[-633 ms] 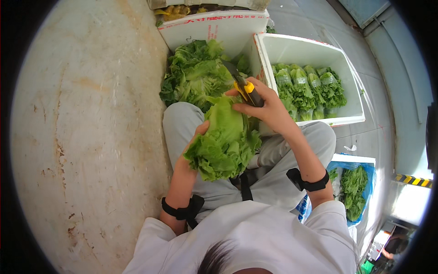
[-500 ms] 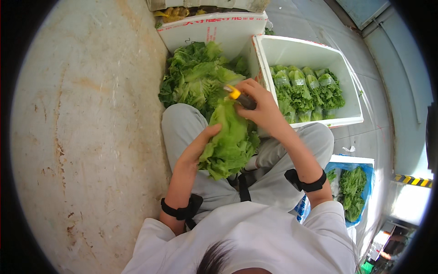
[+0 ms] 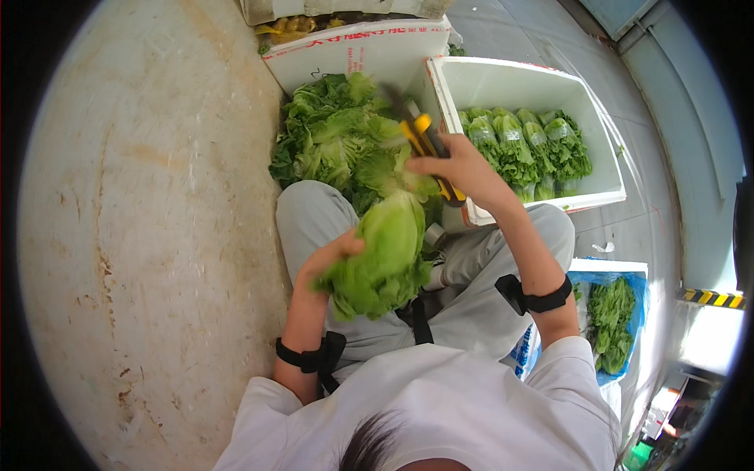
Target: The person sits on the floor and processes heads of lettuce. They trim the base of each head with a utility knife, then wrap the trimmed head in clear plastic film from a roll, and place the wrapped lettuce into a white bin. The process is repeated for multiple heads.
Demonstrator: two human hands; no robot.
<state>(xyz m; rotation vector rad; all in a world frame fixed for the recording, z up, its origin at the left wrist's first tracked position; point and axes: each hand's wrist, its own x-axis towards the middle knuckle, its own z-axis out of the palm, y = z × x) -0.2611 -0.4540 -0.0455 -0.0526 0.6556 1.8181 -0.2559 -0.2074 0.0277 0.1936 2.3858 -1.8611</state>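
Note:
My left hand (image 3: 334, 255) is closed round the leafy side of a green lettuce head (image 3: 381, 251), held over my lap and slightly blurred. To its upper right, my right hand (image 3: 463, 169) grips a yellow and black utility knife (image 3: 428, 145), its front end pointing up and away from me. A pale leaf (image 3: 404, 177) lies at the fingertips of that hand, above the lettuce head; whether the fingers pinch it I cannot tell. Beyond my knees is a heap of loose lettuce leaves (image 3: 338, 133).
A white foam box (image 3: 605, 169) at the right holds several wrapped green bundles (image 3: 518, 149). Behind the leaf heap stands a white printed box (image 3: 314, 67). Near my right elbow is a blue-lined box (image 3: 640, 314) of greens (image 3: 609, 322). A stained pale surface (image 3: 157, 235) runs along my left.
The lettuce head has come down toward my lap with my left hand. My right hand has moved right, away from the head, with the utility knife now turned upward.

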